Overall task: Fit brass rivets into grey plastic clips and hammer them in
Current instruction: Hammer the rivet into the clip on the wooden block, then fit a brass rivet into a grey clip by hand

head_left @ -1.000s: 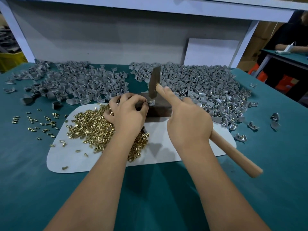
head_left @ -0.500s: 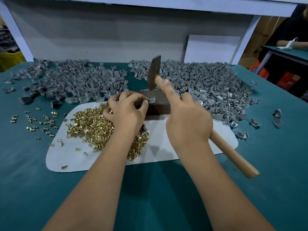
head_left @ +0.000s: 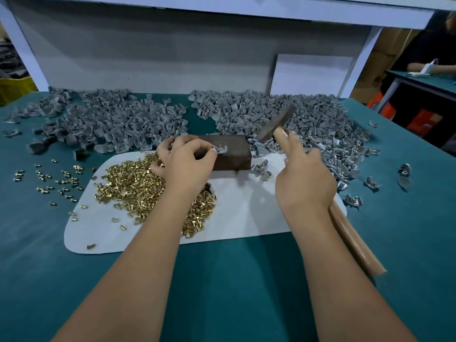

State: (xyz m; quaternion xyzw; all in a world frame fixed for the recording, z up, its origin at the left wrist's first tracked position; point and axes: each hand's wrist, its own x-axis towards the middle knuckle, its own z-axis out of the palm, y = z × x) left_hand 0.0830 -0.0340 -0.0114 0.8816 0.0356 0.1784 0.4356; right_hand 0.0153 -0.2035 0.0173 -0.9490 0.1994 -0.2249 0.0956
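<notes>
My left hand [head_left: 186,164] pinches a grey plastic clip [head_left: 221,149] with a brass rivet standing in it, on top of a dark metal block [head_left: 233,156]. My right hand [head_left: 304,183] grips the wooden handle of a hammer [head_left: 276,123]. The hammer's dark head hangs to the right of the block, tilted, above the right clip pile. A heap of brass rivets [head_left: 138,183] lies on a white mat [head_left: 246,213] under my left wrist.
Two big piles of grey clips lie at the back, a left clip pile [head_left: 103,122] and a right clip pile [head_left: 315,129]. Loose rivets [head_left: 49,178] dot the teal table [head_left: 222,280] at left. Several finished clips [head_left: 261,169] sit beside the block. A person works at another table far right.
The hammer has swung away to the right and lower, off the block. My left hand stays at the block with the clip.
</notes>
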